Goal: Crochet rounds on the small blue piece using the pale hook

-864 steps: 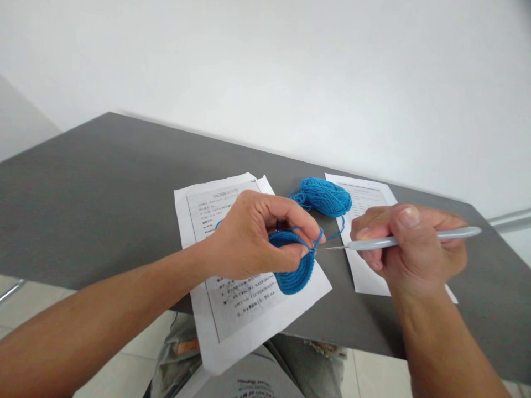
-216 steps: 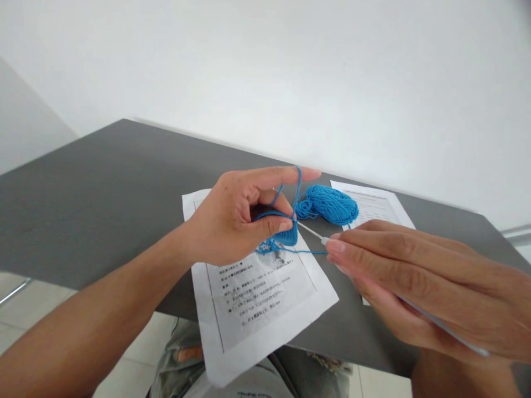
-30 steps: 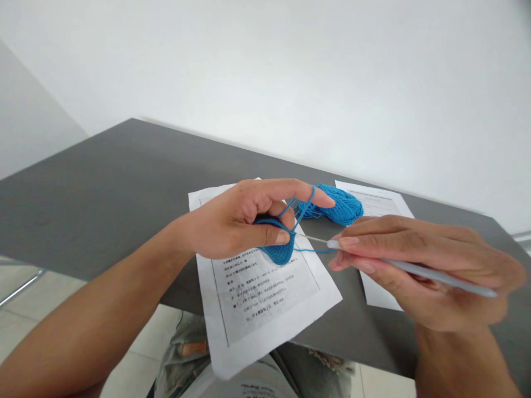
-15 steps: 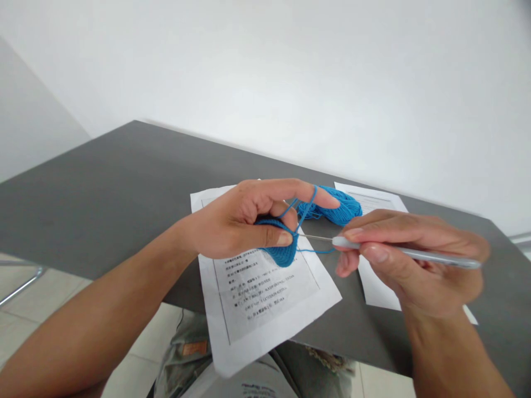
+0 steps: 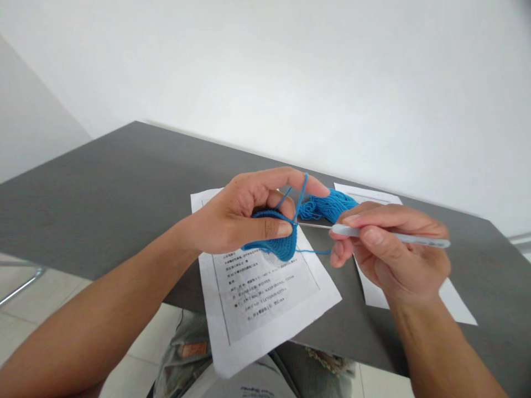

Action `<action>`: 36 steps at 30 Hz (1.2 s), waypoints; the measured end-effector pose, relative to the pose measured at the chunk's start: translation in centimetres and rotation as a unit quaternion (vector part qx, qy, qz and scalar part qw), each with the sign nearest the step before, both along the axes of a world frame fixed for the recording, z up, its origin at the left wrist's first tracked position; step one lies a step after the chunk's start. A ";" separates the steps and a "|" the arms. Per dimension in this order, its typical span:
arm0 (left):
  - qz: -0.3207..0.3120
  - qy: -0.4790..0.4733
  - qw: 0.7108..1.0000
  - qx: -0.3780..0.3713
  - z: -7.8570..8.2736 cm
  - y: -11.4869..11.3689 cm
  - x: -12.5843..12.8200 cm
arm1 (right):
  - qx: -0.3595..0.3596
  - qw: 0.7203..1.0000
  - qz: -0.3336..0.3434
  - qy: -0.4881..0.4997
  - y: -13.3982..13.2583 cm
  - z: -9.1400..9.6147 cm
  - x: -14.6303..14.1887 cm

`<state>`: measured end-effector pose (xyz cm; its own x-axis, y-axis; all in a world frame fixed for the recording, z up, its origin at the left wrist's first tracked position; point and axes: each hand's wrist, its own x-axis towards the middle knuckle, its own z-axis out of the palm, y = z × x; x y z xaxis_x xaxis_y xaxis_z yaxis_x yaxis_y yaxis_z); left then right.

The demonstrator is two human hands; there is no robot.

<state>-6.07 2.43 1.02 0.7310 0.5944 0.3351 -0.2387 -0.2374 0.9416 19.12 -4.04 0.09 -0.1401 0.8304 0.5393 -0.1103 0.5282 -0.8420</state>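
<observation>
My left hand (image 5: pixel 240 215) pinches a small blue crochet piece (image 5: pixel 279 242) between thumb and fingers, above a printed sheet. A blue strand runs up over its outstretched forefinger and back to the blue yarn ball (image 5: pixel 327 204) lying on the table behind. My right hand (image 5: pixel 390 254) grips a grey crochet hook (image 5: pixel 390 235) by its handle. The hook's thin metal tip points left and meets the edge of the blue piece at my left thumb.
A dark grey table (image 5: pixel 103 193) carries a printed sheet (image 5: pixel 261 293) that overhangs its near edge, and a second sheet (image 5: pixel 452 298) lies under my right hand. A white wall stands behind. My lap and pale floor tiles show below the edge.
My right hand has turned and drawn in, bringing the hook handle level and slightly higher. My left hand has lifted the blue piece a little, with its forefinger raised.
</observation>
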 end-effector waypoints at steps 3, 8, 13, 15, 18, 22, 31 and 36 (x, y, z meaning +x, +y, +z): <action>-0.007 0.008 1.000 -0.008 0.0 0.2 -0.1 | 0.076 0.993 -0.032 -0.083 -0.1 0.2 0.7; -0.020 0.062 0.998 -0.007 0.4 0.7 0.0 | 0.150 0.962 -0.053 -0.221 -0.7 2.0 1.3; -0.050 0.083 0.995 -0.008 0.4 0.6 0.0 | 0.142 0.957 -0.041 -0.248 -1.2 3.0 1.2; -0.066 0.079 0.994 -0.018 0.3 0.6 -0.1 | 0.131 0.963 -0.040 -0.232 -1.2 2.8 1.2; -0.088 0.072 0.993 -0.034 0.2 0.7 -0.1 | 0.121 0.973 -0.027 -0.196 -1.2 2.3 1.4; -0.104 0.055 0.992 -0.053 0.1 0.7 0.0 | 0.089 0.984 -0.007 -0.153 -1.0 1.7 1.4; -0.105 0.047 0.991 -0.071 0.1 0.8 0.1 | 0.094 0.985 -0.003 -0.147 -0.9 2.0 1.7; -0.115 0.036 0.991 -0.066 -0.2 0.7 0.3 | 0.033 0.995 0.022 -0.091 -1.0 1.9 1.4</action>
<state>-5.77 3.15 0.85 0.8711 0.4448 0.2083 -0.2037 -0.0586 0.9773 20.50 -5.05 1.99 -0.2761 0.7854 0.5540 0.0165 0.5802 -0.8143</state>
